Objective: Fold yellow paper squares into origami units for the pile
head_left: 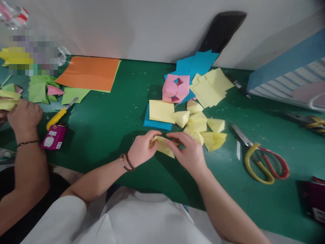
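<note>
Between my hands, low over the green table (101, 115), is a yellow paper piece (164, 147). My left hand (144, 146) pinches its left end, a beaded bracelet on the wrist. My right hand (189, 149) has its fingers closed around the right end. Just beyond lie a yellow paper stack (161, 110) and a blue stack (157, 126) partly under it. Several folded yellow pieces (197, 122) sit beside my right hand. Behind them are a pink folded paper shape (172, 88) and loose yellow sheets (212, 87).
Scissors (259, 157) lie to the right, pliers (302, 118) farther off. Blue sheets (196, 64) and orange paper (88, 73) are near the wall. At left are a yellow cutter (58, 117), a purple box (54, 137) and another person's hand (25, 117) holding yellow paper.
</note>
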